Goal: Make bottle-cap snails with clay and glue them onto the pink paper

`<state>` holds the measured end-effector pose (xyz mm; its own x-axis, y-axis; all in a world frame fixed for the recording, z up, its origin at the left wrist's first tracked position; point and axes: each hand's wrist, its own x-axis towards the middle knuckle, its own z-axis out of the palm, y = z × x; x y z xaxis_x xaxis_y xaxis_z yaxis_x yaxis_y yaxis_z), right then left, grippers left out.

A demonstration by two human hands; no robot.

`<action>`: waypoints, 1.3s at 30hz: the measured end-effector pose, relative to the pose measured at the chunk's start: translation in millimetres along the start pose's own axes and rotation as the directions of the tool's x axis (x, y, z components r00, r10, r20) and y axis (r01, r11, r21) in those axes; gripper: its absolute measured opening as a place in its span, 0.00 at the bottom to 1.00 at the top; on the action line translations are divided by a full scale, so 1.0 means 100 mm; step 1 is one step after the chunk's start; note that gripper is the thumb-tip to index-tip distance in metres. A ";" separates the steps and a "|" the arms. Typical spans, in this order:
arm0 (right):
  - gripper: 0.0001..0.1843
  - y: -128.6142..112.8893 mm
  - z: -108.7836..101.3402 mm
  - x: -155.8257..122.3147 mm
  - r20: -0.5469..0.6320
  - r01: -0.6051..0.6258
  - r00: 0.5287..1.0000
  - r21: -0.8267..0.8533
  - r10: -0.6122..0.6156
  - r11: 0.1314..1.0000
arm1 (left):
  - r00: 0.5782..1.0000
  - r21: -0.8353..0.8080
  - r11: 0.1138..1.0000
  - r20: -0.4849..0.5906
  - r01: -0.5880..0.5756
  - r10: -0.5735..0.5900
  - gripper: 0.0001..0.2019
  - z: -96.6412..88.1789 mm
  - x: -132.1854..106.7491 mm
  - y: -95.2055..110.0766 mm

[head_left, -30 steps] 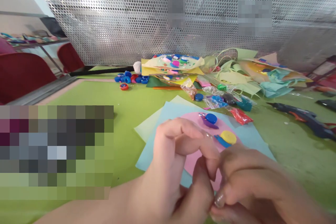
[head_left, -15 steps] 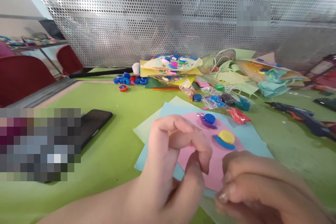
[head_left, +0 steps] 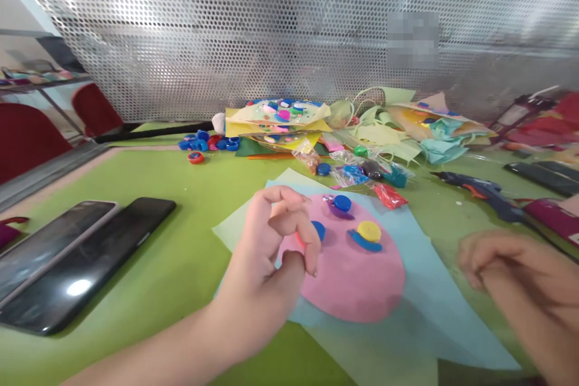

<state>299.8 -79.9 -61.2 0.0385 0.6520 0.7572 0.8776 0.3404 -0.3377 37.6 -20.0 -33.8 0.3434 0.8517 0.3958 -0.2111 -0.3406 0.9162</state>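
Observation:
My left hand (head_left: 275, 259) hovers over the left side of a pink paper disc (head_left: 357, 289), fingers curled in toward the thumb. Whatever it may pinch is hidden. Off to the right, past the blue paper (head_left: 434, 289) under the disc, my right hand (head_left: 511, 271) is closed with fingers bent against the thumb; I cannot make out anything in it. On the disc are a blue cap (head_left: 342, 202) above a purple clay strip (head_left: 340, 213) and a yellow cap (head_left: 369, 231) above a blue clay strip (head_left: 365, 243). Another blue cap (head_left: 319, 230) shows partly behind my left fingers.
Two phones (head_left: 99, 265) lie at left. Bagged clay, including a red packet (head_left: 389, 196), sits behind the disc, with blue caps (head_left: 199, 141) and decorated papers (head_left: 280, 120) farther back. A glue gun (head_left: 479, 193) rests at right. A perforated metal panel (head_left: 271, 30) stands behind.
My right hand has moved away to the right, uncovering more of the pink disc. My left hand keeps its curled shape. The view has shifted, showing more of the right side.

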 end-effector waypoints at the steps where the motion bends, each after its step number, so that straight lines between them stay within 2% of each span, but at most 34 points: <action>1: 0.06 -0.07 0.02 0.01 0.087 -0.041 0.995 -0.031 0.044 0.999 | 1.000 -0.018 1.000 -0.017 0.014 -0.015 0.26 0.01 0.01 0.00; 2: 0.10 -0.13 0.04 0.02 0.068 -0.059 0.996 -0.064 0.064 0.996 | 0.999 -0.038 0.999 -0.032 0.028 -0.029 0.25 0.01 0.02 0.00; 3: 0.09 -0.16 0.06 0.04 0.142 -0.026 0.989 -0.078 0.037 0.997 | 0.998 -0.061 0.997 -0.043 0.040 -0.043 0.24 0.01 0.03 0.00; 4: 0.08 -0.17 0.09 0.05 0.214 0.057 0.976 -0.057 -0.043 0.997 | 0.997 -0.083 0.995 -0.049 0.050 -0.054 0.23 0.02 0.04 0.00; 7: 0.10 -0.13 0.16 0.04 0.379 0.265 0.889 0.034 -0.258 0.964 | 0.997 -0.133 0.989 -0.049 0.060 -0.067 0.21 0.02 0.05 0.01; 9: 0.13 -0.11 0.21 -0.02 0.432 0.317 0.846 0.063 -0.312 0.946 | 0.997 -0.154 0.987 -0.054 0.052 -0.061 0.21 0.03 0.04 0.02; 11: 0.14 -0.11 0.24 -0.09 0.465 0.320 0.827 0.072 -0.315 0.945 | 0.996 -0.171 0.985 -0.071 0.038 -0.051 0.21 0.04 0.03 0.04; 16: 0.12 -0.13 0.28 -0.20 0.441 0.198 0.877 0.024 -0.188 0.980 | 0.995 -0.196 0.981 -0.095 -0.005 -0.014 0.22 0.07 0.00 0.06; 23: 0.18 -0.04 0.28 -0.34 0.523 0.189 0.837 -0.003 -0.160 0.982 | 0.999 -0.187 0.982 -0.030 0.028 -0.034 0.25 0.07 -0.06 0.09; 28: 0.20 0.08 0.26 -0.45 0.646 0.245 0.741 -0.002 -0.186 0.970 | 0.999 -0.201 0.979 -0.012 0.039 -0.042 0.22 0.06 -0.07 0.11; 30: 0.19 0.10 0.25 -0.47 0.646 0.229 0.743 -0.004 -0.173 0.973 | 0.999 -0.234 0.971 0.022 0.046 -0.042 0.20 0.06 -0.08 0.11; 35: 0.15 0.02 0.25 -0.42 0.571 0.158 0.812 -0.016 -0.121 0.987 | 0.999 -0.266 0.963 0.037 0.043 -0.035 0.15 0.07 -0.06 0.12; 37: 0.15 -0.02 0.26 -0.36 0.538 0.166 0.832 -0.007 -0.136 0.986 | 0.999 -0.285 0.958 0.045 0.041 -0.030 0.15 0.07 -0.06 0.12; 39: 0.16 -0.04 0.27 -0.30 0.529 0.205 0.828 0.022 -0.186 0.978 | 0.998 -0.313 0.948 0.052 0.057 -0.043 0.16 0.07 -0.05 0.12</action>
<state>281.8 -82.6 -98.0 -0.3840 0.8351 0.3938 0.8560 0.4819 -0.1873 39.4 -31.3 -24.2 0.3994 0.8436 0.3589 -0.4672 -0.1495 0.8714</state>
